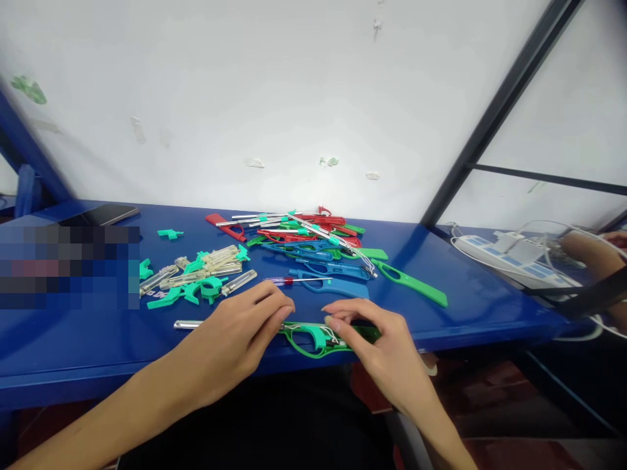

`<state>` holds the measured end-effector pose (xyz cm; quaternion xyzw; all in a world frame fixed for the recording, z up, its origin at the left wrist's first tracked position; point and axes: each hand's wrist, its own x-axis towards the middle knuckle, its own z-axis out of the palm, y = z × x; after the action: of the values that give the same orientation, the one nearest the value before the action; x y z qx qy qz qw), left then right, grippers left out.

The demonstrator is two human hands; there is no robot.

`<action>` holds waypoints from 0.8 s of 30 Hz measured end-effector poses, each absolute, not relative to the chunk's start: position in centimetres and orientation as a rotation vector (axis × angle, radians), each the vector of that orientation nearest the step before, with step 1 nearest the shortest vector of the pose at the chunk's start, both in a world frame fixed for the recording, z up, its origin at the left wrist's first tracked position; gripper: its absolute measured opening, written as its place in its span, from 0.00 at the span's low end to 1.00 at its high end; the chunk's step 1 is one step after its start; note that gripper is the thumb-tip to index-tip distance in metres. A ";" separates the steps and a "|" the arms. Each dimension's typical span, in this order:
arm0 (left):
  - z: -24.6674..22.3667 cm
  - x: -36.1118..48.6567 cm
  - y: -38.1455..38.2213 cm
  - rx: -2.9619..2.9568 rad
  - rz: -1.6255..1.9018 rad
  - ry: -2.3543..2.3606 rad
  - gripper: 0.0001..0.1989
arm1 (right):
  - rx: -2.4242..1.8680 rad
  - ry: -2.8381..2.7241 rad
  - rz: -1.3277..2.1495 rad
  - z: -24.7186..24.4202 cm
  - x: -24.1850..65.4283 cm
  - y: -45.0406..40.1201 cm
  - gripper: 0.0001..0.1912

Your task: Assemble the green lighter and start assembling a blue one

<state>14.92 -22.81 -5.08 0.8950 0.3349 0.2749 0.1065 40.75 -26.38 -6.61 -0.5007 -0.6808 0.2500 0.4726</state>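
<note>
A green long-neck gas lighter shell (306,353) lies along the front edge of the table, its inside partly exposed. Inside it sit a teal trigger (319,337) and thin pale wires. From its left end a metal tube (187,324) sticks out past my wrist. My left hand (247,326) is closed on the neck of the lighter, thumb and forefinger near the trigger loop. My right hand (375,333) is over the handle end, thumb and forefinger pinched together by the wires. What lies between those right fingertips is hidden.
Behind my hands lie blue lighter shells (337,285), a screwdriver (279,281), a green shell (416,284) and a heap with red shells (228,228) and metal tubes. Clear fuel tanks (238,282) and teal triggers (169,297) are leftward. A power strip (504,261) and another person's hand (595,251) are at right.
</note>
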 end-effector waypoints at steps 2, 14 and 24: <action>-4.8 14.4 -23.4 2.679 0.830 1.020 0.12 | -1.221 -1.654 0.595 -6.8 40.8 -26.3 0.06; -4.8 12.6 -23.1 2.631 0.812 1.014 0.11 | -1.218 -1.637 0.608 -6.5 41.2 -26.5 0.04; -4.9 12.5 -22.3 2.578 0.815 1.020 0.14 | -1.226 -1.651 0.573 -6.6 41.3 -26.5 0.04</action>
<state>12.50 -22.32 -4.95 0.8851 0.3502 0.2798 0.1255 41.25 -26.46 -6.59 -0.5031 -0.6775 0.2352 0.4823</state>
